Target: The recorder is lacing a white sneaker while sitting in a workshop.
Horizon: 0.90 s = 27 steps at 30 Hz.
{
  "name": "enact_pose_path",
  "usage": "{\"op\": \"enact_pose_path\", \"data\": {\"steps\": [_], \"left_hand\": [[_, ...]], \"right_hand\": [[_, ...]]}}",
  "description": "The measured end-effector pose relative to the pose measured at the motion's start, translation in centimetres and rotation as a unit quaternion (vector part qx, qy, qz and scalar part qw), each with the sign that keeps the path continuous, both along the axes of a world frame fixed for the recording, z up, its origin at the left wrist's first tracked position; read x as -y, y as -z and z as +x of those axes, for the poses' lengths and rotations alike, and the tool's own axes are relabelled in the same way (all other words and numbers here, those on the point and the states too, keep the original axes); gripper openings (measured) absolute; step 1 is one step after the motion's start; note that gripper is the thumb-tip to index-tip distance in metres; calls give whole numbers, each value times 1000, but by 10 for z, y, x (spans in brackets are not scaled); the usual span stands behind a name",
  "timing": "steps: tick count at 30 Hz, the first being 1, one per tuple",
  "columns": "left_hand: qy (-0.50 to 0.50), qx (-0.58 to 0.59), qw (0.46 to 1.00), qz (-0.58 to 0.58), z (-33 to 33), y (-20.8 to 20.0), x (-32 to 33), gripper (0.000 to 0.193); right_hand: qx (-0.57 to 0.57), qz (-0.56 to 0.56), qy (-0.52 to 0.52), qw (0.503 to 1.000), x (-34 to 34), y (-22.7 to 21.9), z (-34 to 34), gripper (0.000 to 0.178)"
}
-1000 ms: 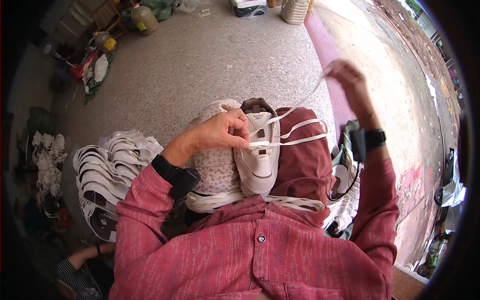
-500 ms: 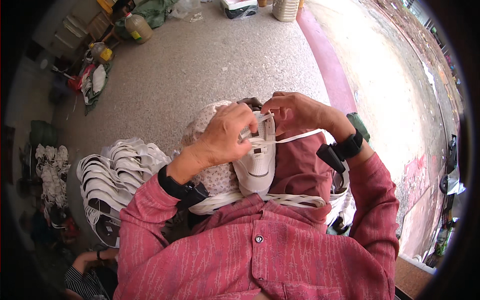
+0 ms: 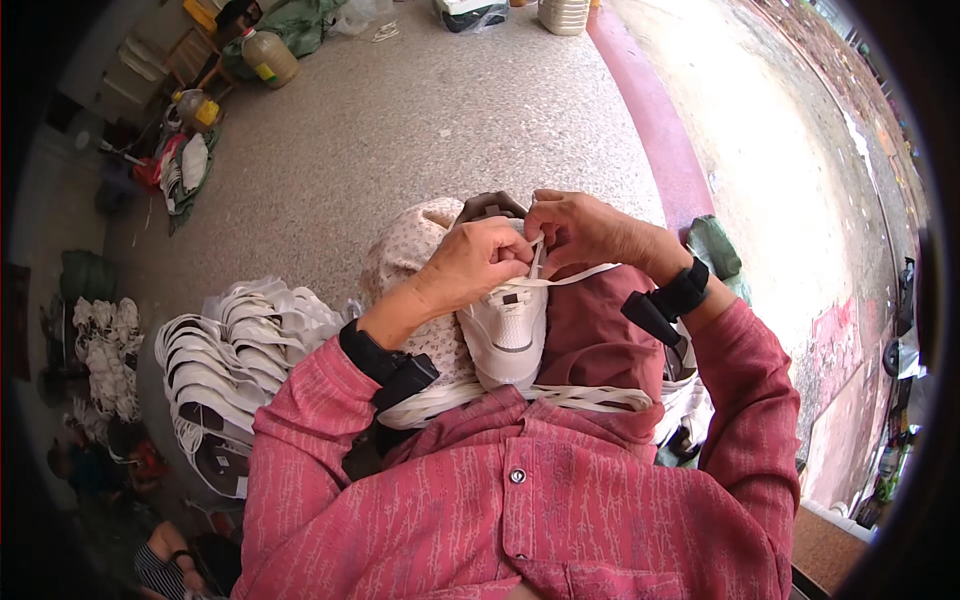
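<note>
A white sneaker [image 3: 505, 345] rests on my lap, toe toward me, its dark collar at the far end. My left hand [image 3: 468, 262] lies over the left side of its lacing, thumb and fingertips pinched together at the eyelets; what they grip is hidden. Close beside it, my right hand [image 3: 592, 230] pinches a flat white shoelace [image 3: 578, 277] above the eyelets on the right side. Part of that lace runs rightward over my lap. A bundle of flat white laces [image 3: 590, 398] lies across my lap between the toe and my shirt.
Stacked white shoe uppers [image 3: 225, 340] stand to my left, with another white pile [image 3: 107, 345] farther out. Another person's arm [image 3: 175, 560] shows at the lower left. A green bag [image 3: 712, 247] lies at right; jugs [image 3: 268, 58] stand at the far left.
My hands have come together over the lacing, the left moving right. The sneaker has shifted slightly left, and more of its dark collar shows.
</note>
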<state>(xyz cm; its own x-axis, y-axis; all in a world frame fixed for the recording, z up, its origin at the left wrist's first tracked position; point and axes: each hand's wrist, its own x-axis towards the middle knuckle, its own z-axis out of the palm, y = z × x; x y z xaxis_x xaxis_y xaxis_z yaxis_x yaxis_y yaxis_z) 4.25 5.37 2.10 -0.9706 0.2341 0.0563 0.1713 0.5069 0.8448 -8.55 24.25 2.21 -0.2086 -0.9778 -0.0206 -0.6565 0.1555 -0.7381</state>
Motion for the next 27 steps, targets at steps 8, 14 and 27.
{"op": "enact_pose_path", "data": {"steps": [8, 14, 27], "left_hand": [[-11, -16, 1000, -19, 0, 3, -3, 11], [-3, -198, 958, -210, 2, -8, -6, 14], [-422, -102, 661, -612, 87, -99, 287, 11]], "right_hand": [[33, -99, 58, 993, -4, 15, 1, 39], [21, -116, 13, 993, 1, 9, -3, 41], [56, -98, 63, 992, 2, 8, 11, 44]]}}
